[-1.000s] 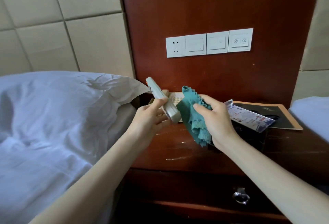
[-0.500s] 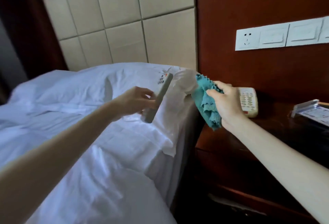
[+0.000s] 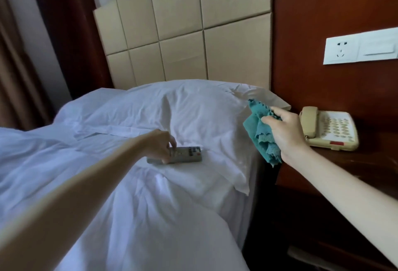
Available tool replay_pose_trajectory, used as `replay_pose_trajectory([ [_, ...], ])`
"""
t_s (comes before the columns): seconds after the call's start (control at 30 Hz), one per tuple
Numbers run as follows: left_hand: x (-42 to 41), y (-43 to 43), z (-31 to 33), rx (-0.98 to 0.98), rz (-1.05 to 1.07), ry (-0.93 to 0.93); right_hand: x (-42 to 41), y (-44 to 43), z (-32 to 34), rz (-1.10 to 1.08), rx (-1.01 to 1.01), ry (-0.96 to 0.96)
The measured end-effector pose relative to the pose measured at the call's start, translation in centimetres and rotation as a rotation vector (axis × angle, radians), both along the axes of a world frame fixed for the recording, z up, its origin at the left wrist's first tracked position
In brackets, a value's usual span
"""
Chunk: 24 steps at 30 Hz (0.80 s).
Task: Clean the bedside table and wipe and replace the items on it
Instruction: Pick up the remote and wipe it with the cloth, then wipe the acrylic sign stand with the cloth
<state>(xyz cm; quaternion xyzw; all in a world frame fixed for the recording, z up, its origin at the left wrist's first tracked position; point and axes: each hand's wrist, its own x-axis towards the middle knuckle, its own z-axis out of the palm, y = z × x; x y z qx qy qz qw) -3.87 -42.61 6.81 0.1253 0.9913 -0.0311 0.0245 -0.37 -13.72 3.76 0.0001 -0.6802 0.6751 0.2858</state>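
A grey remote control (image 3: pixel 183 155) lies flat on the white pillow (image 3: pixel 193 118) of the bed. My left hand (image 3: pixel 160 144) reaches over the bed and its curled fingers pinch the remote's left end. My right hand (image 3: pixel 284 130) grips a bunched teal cloth (image 3: pixel 261 133) in the air between the pillow and the dark wooden bedside table (image 3: pixel 349 169). A beige telephone (image 3: pixel 329 128) sits on the table's back left corner, just right of that hand.
White bedding (image 3: pixel 107 195) fills the lower left. A padded beige headboard (image 3: pixel 183 34) stands behind the pillow. A wooden wall panel carries a white socket and switch plate (image 3: pixel 361 49). Dark curtains (image 3: pixel 32 44) hang at far left.
My left hand carried the remote from the table over to the bed and laid it down on the pillow. The view swung left. My right hand kept the cloth.
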Motion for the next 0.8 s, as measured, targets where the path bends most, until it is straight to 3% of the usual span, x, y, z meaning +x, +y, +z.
replay_pose_trajectory([
  [0.17, -0.1, 1.5, 0.2, 0.068, -0.064, 0.005, 0.3, 1.4, -0.2, -0.048, -0.026, -0.007],
  [0.47, 0.5, 11.2, 1.1, 0.405, -0.289, 0.263, 2.1, 6.5, -0.1, -0.103, -0.041, -0.019],
  [0.6, 0.8, 17.3, 0.0, 0.527, -0.378, 0.238, 4.3, 11.5, 0.1, -0.208, 0.032, -0.022],
  [0.8, 1.6, 27.4, -2.1, 0.562, -0.518, 0.152, 8.8, 20.9, -0.1, -0.389, 0.067, -0.076],
])
